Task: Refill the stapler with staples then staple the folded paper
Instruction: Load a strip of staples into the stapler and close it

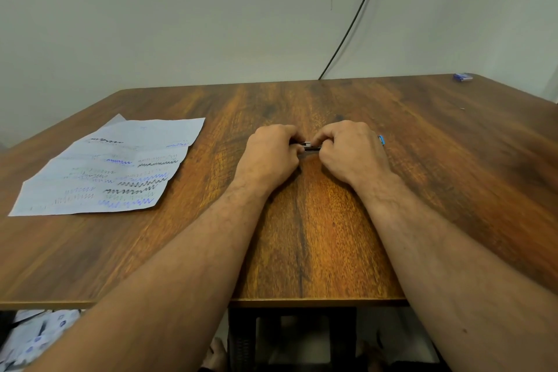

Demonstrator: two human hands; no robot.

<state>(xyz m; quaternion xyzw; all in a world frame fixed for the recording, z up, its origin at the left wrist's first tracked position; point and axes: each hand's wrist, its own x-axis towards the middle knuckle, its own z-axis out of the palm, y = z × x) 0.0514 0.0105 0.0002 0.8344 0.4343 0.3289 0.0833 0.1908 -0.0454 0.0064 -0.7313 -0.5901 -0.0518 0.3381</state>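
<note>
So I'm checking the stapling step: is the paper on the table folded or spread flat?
Spread flat: the paper lies open left of both hands, showing only crease lines, not folded over.

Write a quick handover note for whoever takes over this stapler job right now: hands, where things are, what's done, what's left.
Left hand and right hand: both closed on the stapler at table centre; it is mostly hidden.
Paper: lying unfolded on the left of the table, untouched.
Small blue box, possibly staples: far right corner.
Done: refill status not visible.
Left: finish loading, staple the paper.
</note>
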